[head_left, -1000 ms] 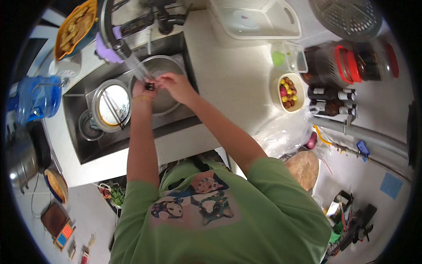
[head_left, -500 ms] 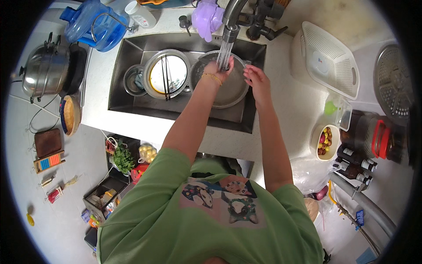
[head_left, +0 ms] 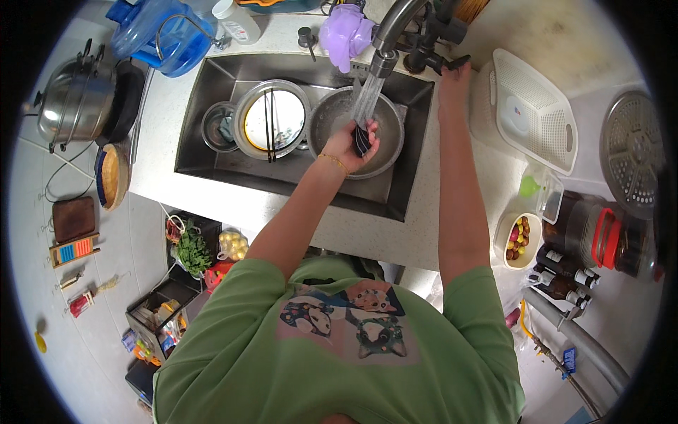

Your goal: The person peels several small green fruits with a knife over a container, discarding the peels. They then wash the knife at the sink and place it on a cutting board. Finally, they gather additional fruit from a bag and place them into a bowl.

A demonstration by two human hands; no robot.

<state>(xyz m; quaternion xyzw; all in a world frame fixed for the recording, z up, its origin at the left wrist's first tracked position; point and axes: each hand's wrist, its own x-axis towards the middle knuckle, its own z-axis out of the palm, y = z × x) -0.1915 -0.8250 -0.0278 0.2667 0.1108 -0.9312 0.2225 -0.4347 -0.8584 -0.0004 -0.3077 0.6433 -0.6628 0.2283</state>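
My left hand (head_left: 346,147), with a gold bracelet at its wrist, is closed round the dark handle of a knife (head_left: 362,140). Its grey blade points up beside the water stream (head_left: 369,95), over a round metal basin (head_left: 395,134) in the sink. Water runs from the grey faucet (head_left: 385,60). Reaching up past the sink's right side, my right hand (head_left: 454,81) grips the dark faucet lever (head_left: 458,62); its fingers are partly hidden. Left of the basin stands a metal bowl (head_left: 242,145) holding a white round surface, two black chopsticks (head_left: 269,124) lying across it.
A smaller metal bowl (head_left: 210,134) sits at the sink's left. A white basket (head_left: 561,152) and a tub of small round fruits (head_left: 501,244) stand on the right counter. Behind the sink are a purple bag (head_left: 346,35), a white bottle (head_left: 236,21) and a blue water jug (head_left: 173,53).
My right hand has gone from beside the basin up to the faucet lever. My left hand has turned and lowered slightly, so the knife now shows. The whole view has shifted a little.
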